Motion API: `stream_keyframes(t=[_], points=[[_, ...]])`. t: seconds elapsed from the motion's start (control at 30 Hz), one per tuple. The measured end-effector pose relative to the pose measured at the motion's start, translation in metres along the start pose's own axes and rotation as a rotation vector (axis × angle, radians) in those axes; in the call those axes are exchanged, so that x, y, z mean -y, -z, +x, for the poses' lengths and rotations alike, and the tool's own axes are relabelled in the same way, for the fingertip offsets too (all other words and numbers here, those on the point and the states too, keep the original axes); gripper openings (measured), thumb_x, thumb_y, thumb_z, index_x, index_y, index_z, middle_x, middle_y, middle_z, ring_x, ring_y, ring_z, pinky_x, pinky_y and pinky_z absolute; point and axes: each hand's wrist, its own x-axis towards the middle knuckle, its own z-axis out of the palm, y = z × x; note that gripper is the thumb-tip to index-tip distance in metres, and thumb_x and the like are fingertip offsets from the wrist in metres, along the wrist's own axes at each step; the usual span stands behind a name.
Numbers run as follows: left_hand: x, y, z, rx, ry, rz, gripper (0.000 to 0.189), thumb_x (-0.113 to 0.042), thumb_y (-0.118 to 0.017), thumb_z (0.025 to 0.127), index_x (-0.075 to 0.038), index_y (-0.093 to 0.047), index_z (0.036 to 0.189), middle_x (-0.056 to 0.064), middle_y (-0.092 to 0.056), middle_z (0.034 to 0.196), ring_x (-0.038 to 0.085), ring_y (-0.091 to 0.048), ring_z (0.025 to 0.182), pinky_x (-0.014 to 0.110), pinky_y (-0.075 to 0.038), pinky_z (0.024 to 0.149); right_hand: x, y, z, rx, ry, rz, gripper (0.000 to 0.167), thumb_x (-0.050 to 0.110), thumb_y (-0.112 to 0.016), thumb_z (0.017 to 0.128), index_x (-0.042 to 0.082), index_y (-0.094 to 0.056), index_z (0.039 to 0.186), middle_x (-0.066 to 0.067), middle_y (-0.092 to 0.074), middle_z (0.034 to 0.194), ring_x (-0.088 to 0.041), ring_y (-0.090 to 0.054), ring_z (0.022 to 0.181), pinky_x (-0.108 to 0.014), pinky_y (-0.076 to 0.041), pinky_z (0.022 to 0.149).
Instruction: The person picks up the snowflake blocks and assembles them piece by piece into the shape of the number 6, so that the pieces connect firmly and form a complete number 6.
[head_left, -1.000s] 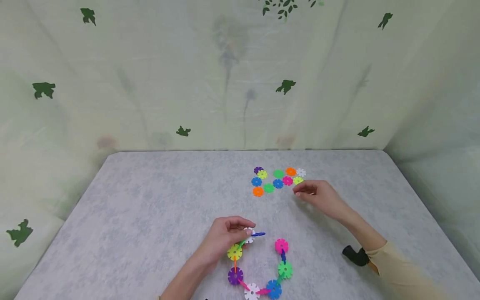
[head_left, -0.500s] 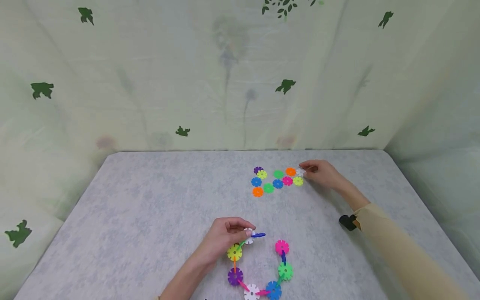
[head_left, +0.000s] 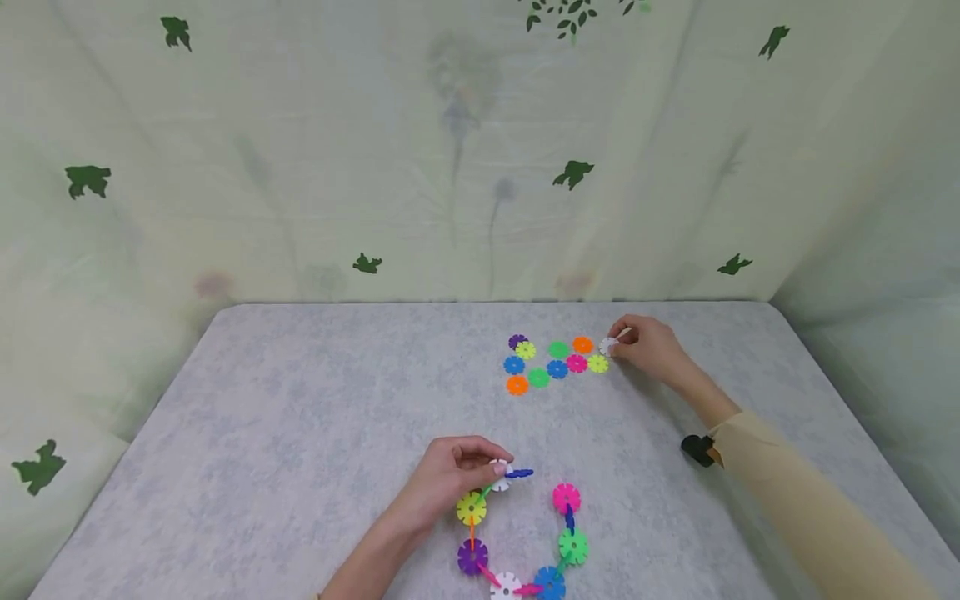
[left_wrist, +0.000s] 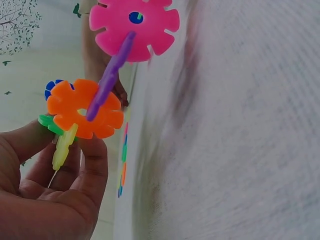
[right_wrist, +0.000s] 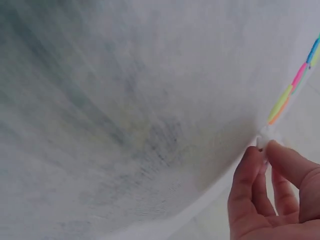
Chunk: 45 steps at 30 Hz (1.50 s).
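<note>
White disc, far right: the right hand is pinching it between thumb and fingertips, just beside the cluster. Left hand, nearer and to the left, is pinching the chain at another white piece; a blue link is jutting right from there. Chain is curving toward the near side, then back on the right to a pink disc, its ends standing apart. Cluster of coloured discs is lying on the far part of the grey table. Beyond, pale cloth with green birds is hanging.
</note>
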Motion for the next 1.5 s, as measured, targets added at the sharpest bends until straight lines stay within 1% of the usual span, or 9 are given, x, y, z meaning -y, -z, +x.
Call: stream_keyframes(t=[0.23, 0.47, 0.53, 0.8, 0.97, 1.07, 1.27, 1.4, 1.5], points=[[0.0, 0.0, -0.001, -0.001, 0.0, -0.021, 0.025, -0.016, -0.072, 0.09, 0.001, -0.072, 0.109, 0.007, -0.072, 0.099, 0.017, -0.063, 0.08, 0.027, -0.052, 0.074, 0.006, 0.002, -0.025, -0.064, 0.055, 0.022, 0.017, 0.011, -0.064, 0.095, 0.005, -0.064, 0.11, -0.015, -0.064, 0.109, -0.03, -0.059, 0.094, -0.038, -0.054, 0.074], [0.0, 0.0, -0.001, -0.004, -0.002, -0.018, 0.025, -0.016, -0.072, 0.09, 0.001, -0.072, 0.11, 0.005, -0.072, 0.098, 0.016, -0.063, 0.08, 0.027, -0.052, 0.075, 0.019, 0.004, -0.06, -0.134, 0.116, 0.157, 0.018, 0.01, -0.062, 0.097, 0.005, -0.063, 0.114, -0.013, -0.064, 0.096, -0.027, -0.06, 0.08, -0.032, -0.053, 0.064], [0.001, 0.0, 0.0, -0.005, -0.001, -0.012, 0.025, -0.017, -0.072, 0.091, 0.0, -0.072, 0.11, 0.005, -0.072, 0.098, 0.016, -0.063, 0.08, 0.028, -0.052, 0.074, 0.024, 0.001, -0.072, -0.161, 0.127, 0.182, 0.018, 0.01, -0.061, 0.097, 0.006, -0.063, 0.115, -0.012, -0.064, 0.096, -0.027, -0.06, 0.079, -0.031, -0.053, 0.063], [0.002, 0.0, 0.0, -0.005, -0.014, -0.009, 0.025, -0.017, -0.071, 0.091, 0.0, -0.071, 0.11, 0.007, -0.071, 0.099, 0.016, -0.061, 0.079, 0.028, -0.051, 0.074, 0.044, -0.016, -0.114, -0.221, 0.113, 0.259, 0.018, 0.012, -0.062, 0.098, 0.009, -0.065, 0.115, -0.005, -0.065, 0.107, -0.022, -0.058, 0.09, -0.026, -0.052, 0.074], [-0.001, 0.0, -0.001, -0.021, -0.027, -0.003, 0.025, -0.016, -0.071, 0.091, 0.0, -0.071, 0.109, 0.006, -0.071, 0.097, 0.016, -0.06, 0.079, 0.029, -0.05, 0.074, 0.057, -0.029, -0.135, -0.199, 0.127, 0.39, 0.018, 0.015, -0.064, 0.097, 0.011, -0.066, 0.114, -0.005, -0.064, 0.103, -0.029, -0.062, 0.084, -0.033, -0.055, 0.071], [-0.002, 0.0, -0.001, -0.03, -0.026, -0.001, 0.024, -0.015, -0.07, 0.092, 0.001, -0.071, 0.11, 0.006, -0.071, 0.094, 0.016, -0.061, 0.078, 0.029, -0.05, 0.073, 0.066, -0.036, -0.143, -0.167, 0.11, 0.473, 0.019, 0.016, -0.066, 0.096, 0.011, -0.067, 0.114, -0.005, -0.064, 0.101, -0.033, -0.063, 0.082, -0.035, -0.056, 0.071], [0.0, -0.001, 0.001, -0.053, -0.024, -0.018, 0.025, -0.016, -0.071, 0.091, 0.0, -0.07, 0.111, 0.007, -0.071, 0.084, 0.018, -0.061, 0.076, 0.031, -0.049, 0.073, 0.088, -0.052, -0.153, -0.089, 0.057, 0.588, 0.022, 0.013, -0.068, 0.094, 0.008, -0.068, 0.115, -0.007, -0.066, 0.103, -0.034, -0.065, 0.086, -0.034, -0.057, 0.075], [-0.001, -0.002, -0.001, -0.077, -0.026, -0.038, 0.026, -0.016, -0.071, 0.091, 0.001, -0.07, 0.11, 0.009, -0.072, 0.085, 0.019, -0.064, 0.077, 0.03, -0.05, 0.075, 0.1, -0.062, -0.156, -0.022, 0.029, 0.668, 0.023, 0.011, -0.07, 0.092, 0.005, -0.068, 0.114, -0.01, -0.067, 0.099, -0.035, -0.067, 0.086, -0.036, -0.058, 0.076], [-0.002, -0.002, -0.001, -0.093, -0.023, -0.059, 0.028, -0.018, -0.072, 0.09, 0.002, -0.07, 0.109, 0.009, -0.073, 0.086, 0.02, -0.067, 0.077, 0.03, -0.052, 0.075, 0.107, -0.068, -0.158, 0.003, -0.005, 0.693, 0.023, 0.009, -0.071, 0.091, 0.005, -0.068, 0.113, -0.011, -0.067, 0.097, -0.033, -0.068, 0.085, -0.037, -0.058, 0.076]])
